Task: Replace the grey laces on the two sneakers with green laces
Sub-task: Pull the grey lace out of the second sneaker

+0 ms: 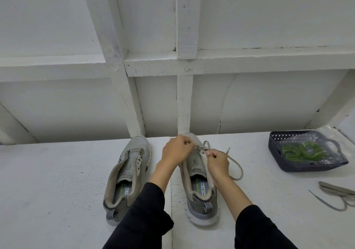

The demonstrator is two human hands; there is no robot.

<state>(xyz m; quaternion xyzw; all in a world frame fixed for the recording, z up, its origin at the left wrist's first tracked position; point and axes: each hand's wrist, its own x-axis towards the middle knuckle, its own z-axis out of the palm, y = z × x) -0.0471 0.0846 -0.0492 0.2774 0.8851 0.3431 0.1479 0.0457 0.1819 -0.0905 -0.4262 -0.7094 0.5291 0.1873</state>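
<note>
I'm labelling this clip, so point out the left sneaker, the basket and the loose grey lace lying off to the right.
left sneaker (128, 170): head view, on its tongue.
basket (275, 143): head view, on its left wall.
loose grey lace (335, 188): head view, on its upper strand.

left sneaker unlaced, right sneaker part-laced, green laces in basket

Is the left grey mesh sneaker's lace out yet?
Out: the left grey mesh sneaker shows bare eyelets, with no lace across its tongue. A loose grey lace lies at the right edge.
</note>
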